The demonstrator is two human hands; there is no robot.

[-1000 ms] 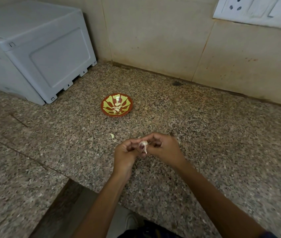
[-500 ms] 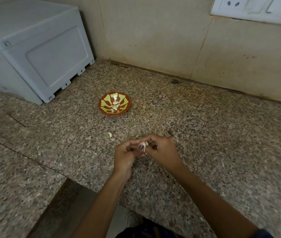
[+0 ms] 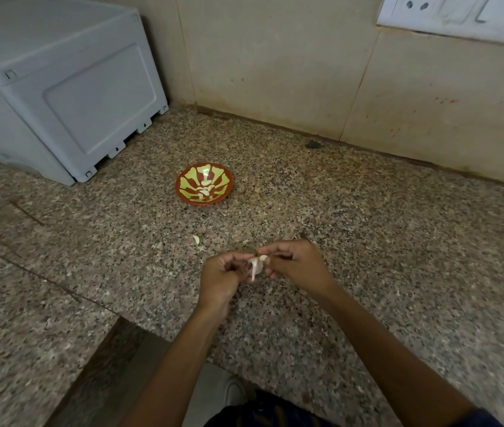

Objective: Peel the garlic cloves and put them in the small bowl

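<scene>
Skin pulled looser; garlic clove (image 3: 256, 264) upright, both hands (image 3: 297, 262) pinching

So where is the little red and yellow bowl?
In the head view the small red and yellow patterned bowl sits on the speckled granite counter, beyond the hands and slightly left, just right of the grey plastic box.

path to small bowl (image 3: 204, 186): open countertop (image 3: 367, 241) | stray clove (image 3: 196, 239) beside | grey box (image 3: 59, 97) far-left

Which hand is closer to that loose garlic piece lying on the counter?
Left. The left hand sits just below-right of the loose garlic piece; the right hand is farther right.
</scene>
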